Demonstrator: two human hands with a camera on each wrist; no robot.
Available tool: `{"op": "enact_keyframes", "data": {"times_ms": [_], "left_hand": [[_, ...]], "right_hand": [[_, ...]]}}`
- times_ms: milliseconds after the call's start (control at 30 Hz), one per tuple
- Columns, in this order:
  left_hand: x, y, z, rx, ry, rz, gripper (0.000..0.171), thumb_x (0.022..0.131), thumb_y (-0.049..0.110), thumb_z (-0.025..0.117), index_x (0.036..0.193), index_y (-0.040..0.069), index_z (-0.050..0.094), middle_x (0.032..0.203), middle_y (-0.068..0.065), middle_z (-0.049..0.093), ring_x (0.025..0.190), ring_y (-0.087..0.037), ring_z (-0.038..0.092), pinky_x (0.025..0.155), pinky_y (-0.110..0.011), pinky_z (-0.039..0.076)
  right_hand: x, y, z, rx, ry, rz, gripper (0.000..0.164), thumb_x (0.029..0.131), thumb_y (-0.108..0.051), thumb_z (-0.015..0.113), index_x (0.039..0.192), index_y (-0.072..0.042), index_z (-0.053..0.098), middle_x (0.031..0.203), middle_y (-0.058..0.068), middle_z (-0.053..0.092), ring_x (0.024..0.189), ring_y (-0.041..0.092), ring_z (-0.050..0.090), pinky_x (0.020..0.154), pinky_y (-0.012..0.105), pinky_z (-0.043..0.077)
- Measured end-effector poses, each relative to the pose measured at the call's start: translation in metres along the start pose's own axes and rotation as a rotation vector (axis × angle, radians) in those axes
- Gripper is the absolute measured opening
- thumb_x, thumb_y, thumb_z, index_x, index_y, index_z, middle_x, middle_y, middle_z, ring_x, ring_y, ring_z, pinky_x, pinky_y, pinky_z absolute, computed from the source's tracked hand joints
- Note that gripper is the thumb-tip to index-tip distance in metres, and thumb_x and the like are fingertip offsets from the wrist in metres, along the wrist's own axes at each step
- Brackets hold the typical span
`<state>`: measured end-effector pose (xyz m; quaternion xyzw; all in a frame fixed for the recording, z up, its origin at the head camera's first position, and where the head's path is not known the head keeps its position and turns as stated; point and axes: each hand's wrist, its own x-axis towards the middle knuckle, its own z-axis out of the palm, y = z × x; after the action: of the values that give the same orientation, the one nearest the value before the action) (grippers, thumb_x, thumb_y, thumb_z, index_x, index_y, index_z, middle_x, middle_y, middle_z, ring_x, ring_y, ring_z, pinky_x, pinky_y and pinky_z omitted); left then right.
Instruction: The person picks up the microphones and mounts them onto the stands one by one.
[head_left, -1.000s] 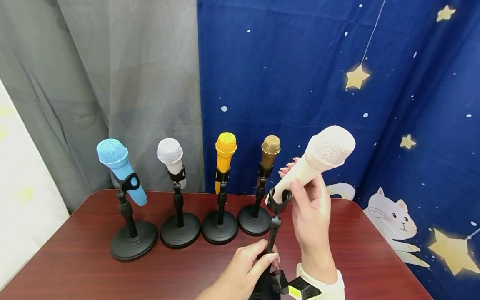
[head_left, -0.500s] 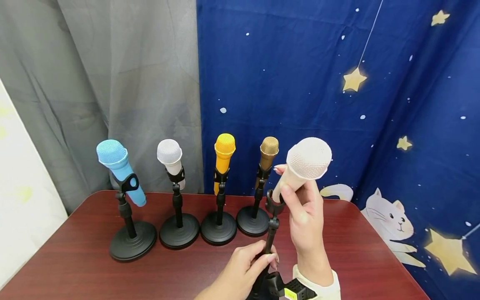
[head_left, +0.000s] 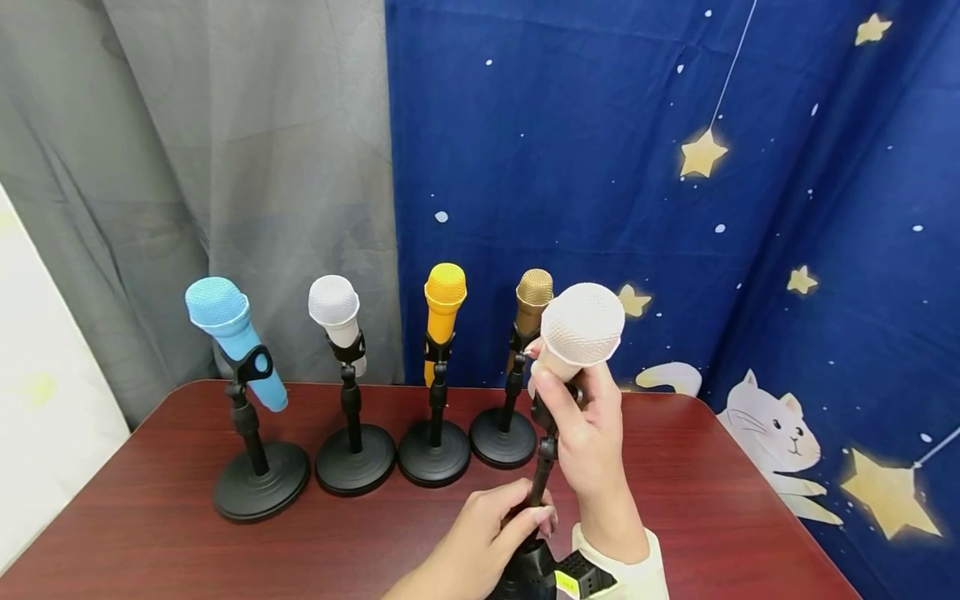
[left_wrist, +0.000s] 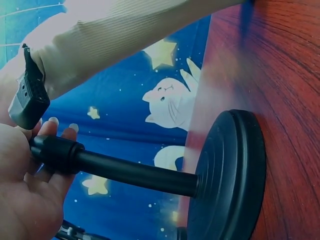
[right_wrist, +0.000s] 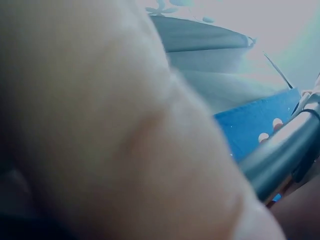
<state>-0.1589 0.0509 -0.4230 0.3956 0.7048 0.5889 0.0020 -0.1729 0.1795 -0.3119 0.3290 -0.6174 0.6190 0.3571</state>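
My right hand holds a pale pinkish-white microphone by its handle, thumb in front and fingers around it, the mesh head facing up. Under that hand is the black clip atop a desk microphone stand; the handle's lower end is hidden behind my fingers and the clip. My left hand grips the stand's black pole. The left wrist view shows that hand at the pole's collar, with the round base against the tabletop. Blurred skin fills most of the right wrist view.
On the dark red table, several microphones stand in a row on black stands: blue, white, yellow and bronze. Grey and starry blue curtains hang behind.
My right hand has moved left and down with the microphone, bringing it over the stand's clip and more upright. The left hand keeps its grip on the pole.
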Motion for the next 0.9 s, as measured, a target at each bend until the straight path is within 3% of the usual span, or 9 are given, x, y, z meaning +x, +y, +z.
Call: {"op": "enact_keyframes", "data": {"times_ms": [133,300,567,900], "left_hand": [[0.0001,-0.0008,0.0001,0.01,-0.006,-0.012,0.025,0.106,0.031,0.051,0.095,0.014,0.066,0.088,-0.006,0.07,0.08,-0.001,0.058,0.08,-0.019,0.054],[-0.0002,-0.0015,-0.0006,-0.003,-0.019,-0.026,0.025,0.107,0.03,0.051,0.096,0.013,0.066,0.087,-0.007,0.069,0.08,-0.003,0.058,0.079,-0.019,0.053],[-0.0005,0.0005,-0.0012,0.008,-0.004,0.006,0.024,0.106,0.029,0.052,0.095,0.014,0.067,0.087,-0.006,0.07,0.08,0.002,0.057,0.079,-0.019,0.053],[-0.0008,-0.0028,0.0009,0.034,0.023,0.033,0.021,0.105,0.028,0.054,0.096,0.015,0.067,0.083,-0.004,0.068,0.077,-0.001,0.059,0.076,-0.018,0.054]], "right_hand": [[-0.0007,0.0016,-0.0009,-0.027,0.001,0.03,0.029,0.093,-0.001,0.067,0.118,-0.016,0.064,0.109,-0.009,0.068,0.089,0.009,0.056,0.075,0.022,0.047],[-0.0008,0.0012,-0.0029,-0.104,-0.004,0.071,0.045,0.083,-0.016,0.083,0.121,-0.003,0.062,0.107,-0.008,0.067,0.096,0.01,0.059,0.072,0.024,0.045],[0.0008,0.0006,-0.0029,-0.083,-0.012,0.052,0.045,0.085,-0.009,0.08,0.12,0.008,0.058,0.104,-0.007,0.067,0.095,0.013,0.059,0.076,0.024,0.047],[0.0004,-0.0026,-0.0029,-0.156,-0.001,0.084,0.031,0.083,0.003,0.074,0.111,0.008,0.062,0.103,-0.006,0.068,0.085,0.011,0.057,0.069,0.025,0.045]]}}
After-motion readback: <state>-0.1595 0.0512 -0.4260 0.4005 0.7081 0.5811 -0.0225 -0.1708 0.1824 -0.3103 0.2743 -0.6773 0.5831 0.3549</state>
